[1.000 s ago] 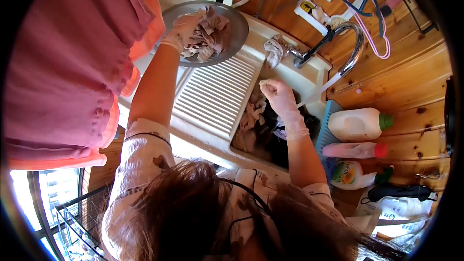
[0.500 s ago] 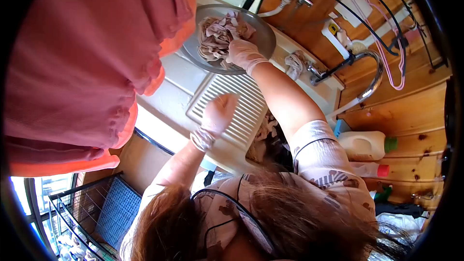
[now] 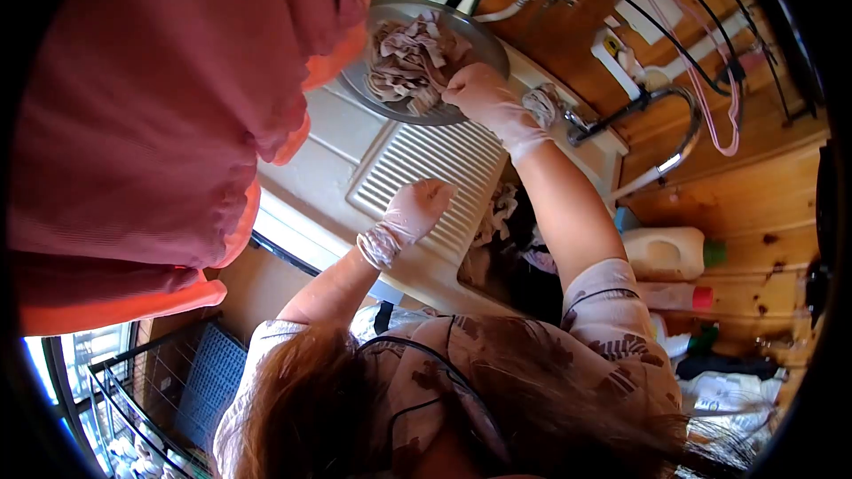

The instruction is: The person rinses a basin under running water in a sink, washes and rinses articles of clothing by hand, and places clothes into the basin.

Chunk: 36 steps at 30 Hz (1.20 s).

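Observation:
My right hand [image 3: 488, 98], in a thin pale glove, is at the right rim of a round metal basin [image 3: 371, 98]. Its fingers are curled together, with the tips beside the crumpled pinkish-beige cloth [image 3: 408, 62] heaped in the basin. Whether they grip any cloth is hidden. My left hand [image 3: 419, 208], gloved too, with the cuff bunched at the wrist, is closed in a loose fist above the ribbed washboard [image 3: 404, 160]. Nothing shows in it.
Dark and light laundry [image 3: 497, 262] lies in the sink below the washboard. A curved faucet [image 3: 679, 115] and a bunched cloth [image 3: 541, 106] are to the right, near a white bottle [image 3: 661, 253]. Red hanging fabric [image 3: 177, 124] fills the left. A wire rack [image 3: 133, 390] stands lower left.
My right hand has drawn back from the cloth heap, to the right. My left hand has shifted slightly right and down over the washboard. More of the sink laundry shows.

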{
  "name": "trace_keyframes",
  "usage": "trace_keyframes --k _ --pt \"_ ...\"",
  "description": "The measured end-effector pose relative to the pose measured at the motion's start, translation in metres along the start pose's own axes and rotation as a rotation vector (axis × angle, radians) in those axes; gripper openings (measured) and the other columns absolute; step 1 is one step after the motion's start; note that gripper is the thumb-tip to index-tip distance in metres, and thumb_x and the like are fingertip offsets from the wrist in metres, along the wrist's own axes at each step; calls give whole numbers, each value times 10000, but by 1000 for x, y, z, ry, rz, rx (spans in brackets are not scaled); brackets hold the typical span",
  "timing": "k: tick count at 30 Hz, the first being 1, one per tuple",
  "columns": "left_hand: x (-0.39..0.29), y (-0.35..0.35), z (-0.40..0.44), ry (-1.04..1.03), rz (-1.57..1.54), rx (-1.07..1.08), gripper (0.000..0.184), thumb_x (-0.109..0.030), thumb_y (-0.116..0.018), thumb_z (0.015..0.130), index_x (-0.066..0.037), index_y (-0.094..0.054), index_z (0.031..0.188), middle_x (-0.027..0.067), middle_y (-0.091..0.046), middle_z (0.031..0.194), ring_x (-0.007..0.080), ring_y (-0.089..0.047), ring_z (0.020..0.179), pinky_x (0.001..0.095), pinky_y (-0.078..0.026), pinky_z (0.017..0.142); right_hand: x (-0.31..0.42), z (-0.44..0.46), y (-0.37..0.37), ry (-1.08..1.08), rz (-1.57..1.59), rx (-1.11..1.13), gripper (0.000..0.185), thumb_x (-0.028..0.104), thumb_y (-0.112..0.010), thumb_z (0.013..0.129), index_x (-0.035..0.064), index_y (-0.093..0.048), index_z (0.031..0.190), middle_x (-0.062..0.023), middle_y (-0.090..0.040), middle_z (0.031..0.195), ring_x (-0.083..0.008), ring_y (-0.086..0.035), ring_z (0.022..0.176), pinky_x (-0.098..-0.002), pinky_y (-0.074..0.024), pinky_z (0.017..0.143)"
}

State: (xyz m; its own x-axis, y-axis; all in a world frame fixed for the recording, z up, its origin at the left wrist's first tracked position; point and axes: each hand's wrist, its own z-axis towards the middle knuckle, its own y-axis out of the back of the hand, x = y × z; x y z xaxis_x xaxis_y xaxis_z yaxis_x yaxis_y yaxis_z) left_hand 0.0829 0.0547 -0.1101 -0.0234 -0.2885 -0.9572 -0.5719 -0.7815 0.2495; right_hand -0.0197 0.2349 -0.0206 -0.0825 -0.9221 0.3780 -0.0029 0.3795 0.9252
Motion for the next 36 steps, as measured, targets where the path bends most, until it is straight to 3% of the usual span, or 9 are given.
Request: trace_keyframes --k 10,15,18,23,27,30,33,35,36 --pt "-11 -53 1 -151 227 184 405 -397 -536 865 -19 -642 968 194 -648 816 338 -633 747 397 -493 713 -26 -308 55 -378 801 -270 102 41 -680 796 -8 -694 885 -73 -679 805 -115 -620 754 -264 -503 694" --pt "16 -115 13 -9 -379 867 155 -108 -453 914 -46 -589 954 37 -574 914 137 -546 793 250 -453 614 -22 -505 -9 -720 891 -323 101 74 -680 797 -12 -686 849 -20 -628 741 -98 -545 700 -237 -447 644" --pt "-3 -140 9 -97 -50 786 328 -352 -501 927 -62 -623 1020 33 -658 824 67 -552 648 221 -459 578 -20 -598 -65 -1031 981 -279 147 108 -697 797 -16 -677 872 -37 -655 806 -114 -565 724 -246 -464 664" --pt "-40 -189 -44 76 94 650 382 -411 -562 872 -81 -651 1043 43 -685 879 86 -584 736 217 -464 691 -43 -736 -173 -1125 1302 -208 483 280 -769 747 23 -614 1126 -79 -643 1042 -130 -577 918 -255 -462 799" --pt "-45 -196 -63 91 138 681 388 -399 -545 892 -71 -645 1076 33 -685 889 72 -572 739 196 -450 675 -40 -793 -212 -1446 334 407 665 289 -778 720 44 -513 1279 -105 -613 1122 -146 -593 947 -248 -452 795" --pt "-35 -194 -52 76 243 677 391 -410 -552 885 -80 -646 1074 21 -685 891 61 -568 748 199 -442 687 -31 -827 -211 -1473 1336 -291 702 300 -760 706 26 -480 1290 -149 -602 1164 -204 -612 1004 -310 -485 799" --pt "-23 -192 -37 127 298 644 426 -432 -583 847 -70 -633 1064 40 -665 941 84 -568 754 219 -434 675 -31 -821 -194 -1689 380 669 780 351 -759 687 8 -440 1310 -174 -562 1229 -258 -617 1026 -372 -509 792" --pt "-41 -181 -44 33 328 702 558 -442 -580 840 -20 -564 1204 105 -609 1154 167 -597 924 279 -459 795 -39 -844 -259 -1599 442 198 740 379 -739 705 16 -473 1292 -172 -536 1270 -285 -584 1083 -387 -481 879" --pt "-39 -180 -35 -83 433 699 661 -461 -575 836 17 -465 1279 163 -477 1290 230 -451 1135 302 -340 948 -35 -802 -220 -1580 496 452 739 392 -728 715 20 -472 1299 -177 -504 1304 -292 -533 1148 -375 -432 945"
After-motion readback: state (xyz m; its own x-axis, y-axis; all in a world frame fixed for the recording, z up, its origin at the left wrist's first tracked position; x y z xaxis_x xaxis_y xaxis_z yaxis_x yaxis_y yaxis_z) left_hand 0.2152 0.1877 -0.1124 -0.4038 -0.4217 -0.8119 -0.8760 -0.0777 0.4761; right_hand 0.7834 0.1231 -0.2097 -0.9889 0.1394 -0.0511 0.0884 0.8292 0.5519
